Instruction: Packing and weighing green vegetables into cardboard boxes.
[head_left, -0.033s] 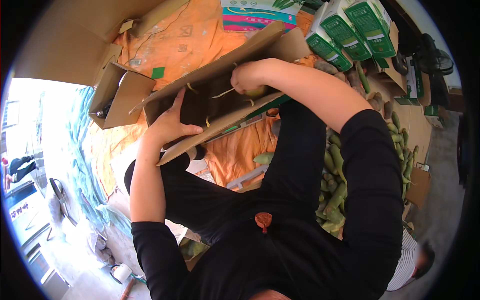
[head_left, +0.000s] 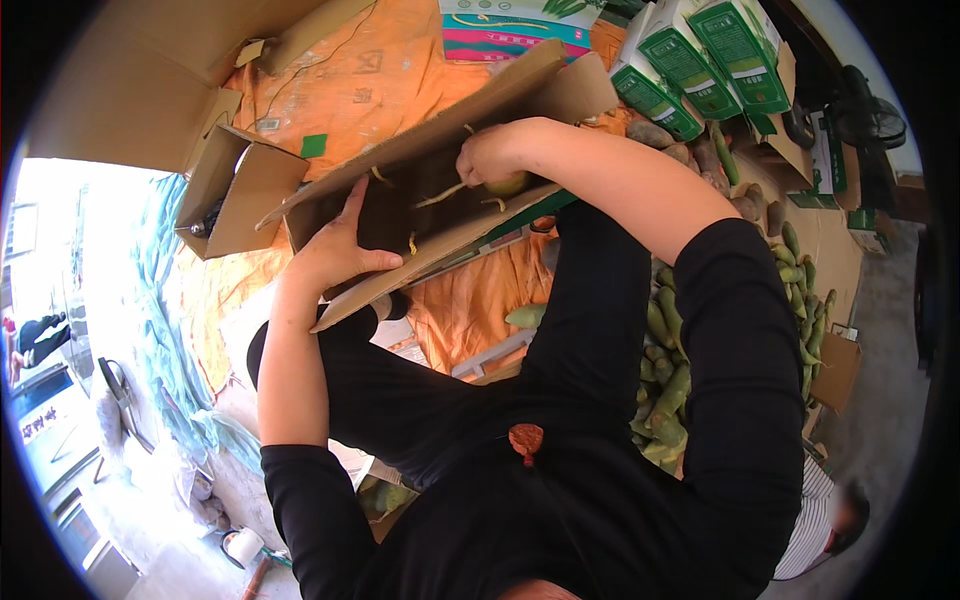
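Note:
A long, narrow cardboard box (head_left: 345,312) with raised flaps lies across my knees, tilted. My left hand (head_left: 338,250) is at its left end, fingers spread, the thumb by the near wall and a finger reaching to the far wall. Inside the right part of the box, my right hand (head_left: 488,158) is closed on a green radish (head_left: 507,184). Its thin pale root points left over the box floor. Most of the radish is hidden by the hand and the near wall. Short yellow cord loops (head_left: 412,243) stick out of the box walls.
Many green radishes (head_left: 668,400) are heaped to my right. Upright green-and-white cartons (head_left: 752,60) stand at the far right, a small open box (head_left: 240,195) at the left. Orange sheeting (head_left: 400,75) covers the ground. A person in a striped top (head_left: 810,520) is at the lower right.
The radish's root has swung slightly lower and toward the near wall inside the box. Both hands stay in almost the same places.

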